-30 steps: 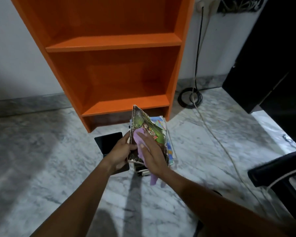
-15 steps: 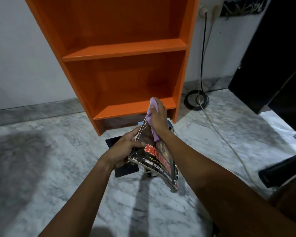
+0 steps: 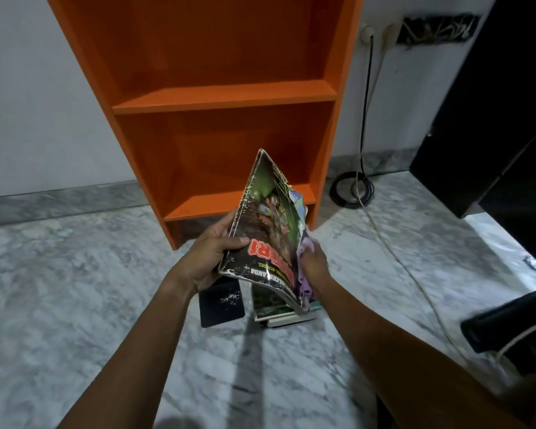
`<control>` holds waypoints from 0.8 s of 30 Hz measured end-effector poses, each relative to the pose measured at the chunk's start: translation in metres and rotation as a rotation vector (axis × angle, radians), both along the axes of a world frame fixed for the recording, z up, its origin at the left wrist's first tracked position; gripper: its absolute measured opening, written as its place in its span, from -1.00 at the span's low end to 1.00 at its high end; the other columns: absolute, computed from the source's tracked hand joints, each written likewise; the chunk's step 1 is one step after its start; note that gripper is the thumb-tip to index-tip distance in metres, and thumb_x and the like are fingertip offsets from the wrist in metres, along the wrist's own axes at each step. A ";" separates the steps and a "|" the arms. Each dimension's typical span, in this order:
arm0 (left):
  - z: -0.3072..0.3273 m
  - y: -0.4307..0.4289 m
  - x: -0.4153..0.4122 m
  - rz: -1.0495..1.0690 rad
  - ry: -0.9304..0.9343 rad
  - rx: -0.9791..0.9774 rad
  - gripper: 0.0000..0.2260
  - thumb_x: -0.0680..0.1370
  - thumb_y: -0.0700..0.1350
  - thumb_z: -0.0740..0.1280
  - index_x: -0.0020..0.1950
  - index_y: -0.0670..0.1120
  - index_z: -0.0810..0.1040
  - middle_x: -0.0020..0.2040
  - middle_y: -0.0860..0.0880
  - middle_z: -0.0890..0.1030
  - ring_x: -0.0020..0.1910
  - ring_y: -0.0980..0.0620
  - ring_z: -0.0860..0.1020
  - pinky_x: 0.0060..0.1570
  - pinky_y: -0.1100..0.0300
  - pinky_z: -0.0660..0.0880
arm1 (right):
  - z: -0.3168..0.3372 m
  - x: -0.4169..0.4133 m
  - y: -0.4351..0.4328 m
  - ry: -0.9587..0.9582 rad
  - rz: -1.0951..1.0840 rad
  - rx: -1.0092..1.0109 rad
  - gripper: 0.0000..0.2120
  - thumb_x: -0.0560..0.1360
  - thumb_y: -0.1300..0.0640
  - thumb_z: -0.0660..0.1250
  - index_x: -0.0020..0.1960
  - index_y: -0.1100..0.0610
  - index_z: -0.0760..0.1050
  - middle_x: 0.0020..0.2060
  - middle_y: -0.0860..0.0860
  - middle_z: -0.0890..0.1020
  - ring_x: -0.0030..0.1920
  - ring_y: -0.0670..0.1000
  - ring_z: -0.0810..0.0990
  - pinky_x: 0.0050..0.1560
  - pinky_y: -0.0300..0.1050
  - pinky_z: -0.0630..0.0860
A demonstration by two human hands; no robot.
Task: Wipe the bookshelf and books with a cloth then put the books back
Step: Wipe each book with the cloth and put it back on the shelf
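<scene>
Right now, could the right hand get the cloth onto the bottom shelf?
Probably yes: the bottom shelf lies open beyond the right hand gripping the cloth; only the book in the left hand partly intervenes.

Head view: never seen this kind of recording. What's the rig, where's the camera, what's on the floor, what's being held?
No machine here: a person works with bare hands, and the single camera sits on their head, looking forward and down. The left hand holds a worn book tilted up; the right hand holds a purple cloth at its right edge. Beneath, on the marble floor, lie a stack of books and a dark flat pad. Behind stands an orange bookshelf.
</scene>
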State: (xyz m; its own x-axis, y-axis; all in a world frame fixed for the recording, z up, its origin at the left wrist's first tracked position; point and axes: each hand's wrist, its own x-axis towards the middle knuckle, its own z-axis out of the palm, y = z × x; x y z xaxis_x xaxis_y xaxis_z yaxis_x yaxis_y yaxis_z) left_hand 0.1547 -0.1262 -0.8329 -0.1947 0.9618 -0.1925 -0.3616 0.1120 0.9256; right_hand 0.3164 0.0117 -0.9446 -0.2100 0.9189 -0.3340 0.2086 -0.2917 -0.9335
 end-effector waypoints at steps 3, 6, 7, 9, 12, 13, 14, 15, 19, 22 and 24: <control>0.003 -0.006 -0.018 0.054 0.002 0.013 -0.46 0.57 -0.40 0.25 0.45 0.07 0.44 0.15 -0.19 0.69 -0.07 -0.13 0.70 -0.17 0.05 0.68 | 0.018 0.008 -0.001 0.334 0.019 -0.280 -0.66 0.67 -0.06 0.24 0.22 0.16 0.61 0.06 0.19 0.72 -0.07 0.16 0.72 -0.04 0.00 0.62; 0.004 -0.011 -0.024 0.100 -0.037 0.025 -0.51 0.60 -0.39 0.22 0.41 0.07 0.46 0.13 -0.17 0.70 -0.04 -0.12 0.71 -0.20 0.05 0.67 | 0.036 0.011 0.008 0.451 0.185 -0.258 -0.39 0.51 -0.22 0.42 0.45 0.05 0.45 0.29 0.18 0.63 0.24 0.21 0.64 0.34 0.25 0.50; 0.004 -0.012 -0.026 0.114 -0.040 0.007 -0.52 0.61 -0.38 0.22 0.41 0.09 0.47 0.14 -0.16 0.71 -0.03 -0.12 0.71 -0.19 0.05 0.67 | 0.045 0.011 0.009 0.470 0.228 -0.241 -0.41 0.48 -0.09 0.49 0.44 0.06 0.43 0.26 0.21 0.64 0.19 0.21 0.67 0.34 0.28 0.51; 0.001 -0.010 -0.028 0.135 0.081 -0.049 -0.52 0.63 -0.37 0.22 0.38 0.14 0.49 0.14 -0.12 0.71 0.06 -0.14 0.69 -0.11 0.01 0.66 | 0.063 0.012 0.012 0.549 0.285 -0.225 -0.54 0.47 0.20 0.45 0.36 0.12 0.48 0.16 0.26 0.67 0.07 0.23 0.68 0.27 0.28 0.54; -0.009 0.000 -0.023 0.278 0.651 -0.170 -0.55 0.64 -0.25 0.29 0.46 0.14 0.43 0.27 -0.05 0.64 0.26 -0.16 0.59 0.15 -0.05 0.57 | 0.101 0.011 0.011 0.505 0.317 -0.043 -0.60 0.45 0.27 0.45 0.28 0.16 0.56 0.18 0.27 0.67 0.05 0.21 0.70 0.21 0.22 0.59; -0.009 0.005 -0.016 0.371 0.817 -0.232 -0.52 0.64 -0.13 0.33 0.53 0.12 0.35 0.37 -0.05 0.58 0.32 -0.16 0.55 0.22 -0.05 0.52 | 0.111 0.009 0.011 0.429 0.298 0.037 -0.63 0.43 0.25 0.49 0.23 0.15 0.59 0.13 0.24 0.70 0.01 0.18 0.72 0.14 0.15 0.64; -0.005 0.009 -0.009 0.452 0.871 -0.262 -0.45 0.63 -0.01 0.36 0.59 0.09 0.27 0.44 -0.05 0.51 0.37 -0.16 0.50 0.28 -0.04 0.47 | 0.124 0.005 0.007 0.350 0.298 0.136 -0.68 0.43 0.26 0.50 0.17 0.13 0.63 0.04 0.20 0.73 -0.04 0.14 0.74 0.05 0.05 0.67; 0.001 0.016 -0.001 0.471 0.783 -0.248 -0.37 0.60 0.11 0.37 0.62 0.08 0.22 0.50 -0.06 0.45 0.42 -0.15 0.45 0.29 -0.04 0.43 | 0.133 0.001 0.002 0.266 0.319 0.264 -0.73 0.43 0.28 0.50 0.11 0.09 0.65 -0.06 0.12 0.76 -0.09 0.07 0.74 -0.02 -0.06 0.67; 0.031 0.035 0.007 0.238 -0.110 -0.066 -0.11 0.33 0.45 0.42 0.49 -0.06 0.42 0.26 -0.21 0.59 0.04 -0.15 0.64 0.06 -0.10 0.53 | 0.143 -0.018 -0.037 -0.040 0.443 0.715 -0.79 0.43 0.16 0.52 -0.01 -0.11 0.66 -0.20 -0.16 0.72 -0.18 -0.25 0.66 -0.15 -0.27 0.58; 0.048 0.037 0.002 0.357 -0.280 0.120 -0.47 0.45 0.29 0.36 0.11 -0.14 0.65 -0.13 -0.13 0.61 -0.19 -0.06 0.60 -0.09 0.03 0.55 | 0.127 -0.027 -0.053 -0.204 0.476 0.920 -0.61 0.42 -0.01 0.41 0.24 -0.13 0.57 -0.04 -0.07 0.73 -0.04 0.04 0.69 -0.09 0.03 0.61; 0.050 0.037 0.000 0.454 -0.269 0.187 -0.53 0.42 0.17 0.41 0.19 -0.11 0.56 -0.16 -0.07 0.58 -0.19 -0.02 0.60 -0.11 0.06 0.55 | 0.121 -0.029 -0.057 -0.211 0.472 1.030 -0.57 0.38 0.06 0.36 0.26 -0.05 0.57 -0.01 -0.01 0.71 -0.01 0.12 0.66 -0.10 0.09 0.60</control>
State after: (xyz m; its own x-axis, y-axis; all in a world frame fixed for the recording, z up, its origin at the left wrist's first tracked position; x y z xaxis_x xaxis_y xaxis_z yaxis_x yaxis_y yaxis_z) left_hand 0.1547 -0.0887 -0.7830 -0.5647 0.8155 -0.1271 -0.5615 -0.2667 0.7833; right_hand 0.2873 -0.0456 -0.8235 -0.6347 0.6209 0.4601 0.2742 0.7376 -0.6170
